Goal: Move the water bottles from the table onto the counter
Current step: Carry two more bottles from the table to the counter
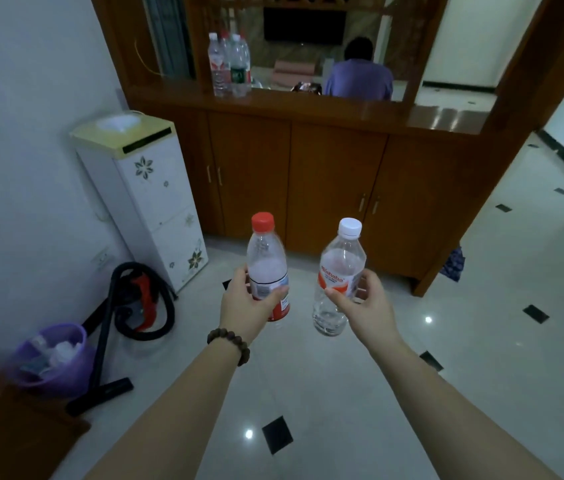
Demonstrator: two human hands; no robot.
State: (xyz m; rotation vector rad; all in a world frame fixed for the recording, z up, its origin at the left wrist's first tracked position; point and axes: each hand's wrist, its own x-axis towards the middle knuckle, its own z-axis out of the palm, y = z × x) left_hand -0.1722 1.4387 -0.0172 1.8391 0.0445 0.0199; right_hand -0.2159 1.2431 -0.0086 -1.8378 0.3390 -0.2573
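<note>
Red-capped bottle [268, 268] upright in our left hand [249, 303], fingers wrapped round its label. White-capped bottle [339, 278] in our right hand [363, 306], pinched at the label, tilted slightly. Both held over the tiled floor [481, 306]. Three more bottles [229, 65] stand together on the wooden table [342, 109] ahead.

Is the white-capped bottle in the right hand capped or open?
Capped. The white cap sits on the neck of the bottle, which the right hand holds upright.
</note>
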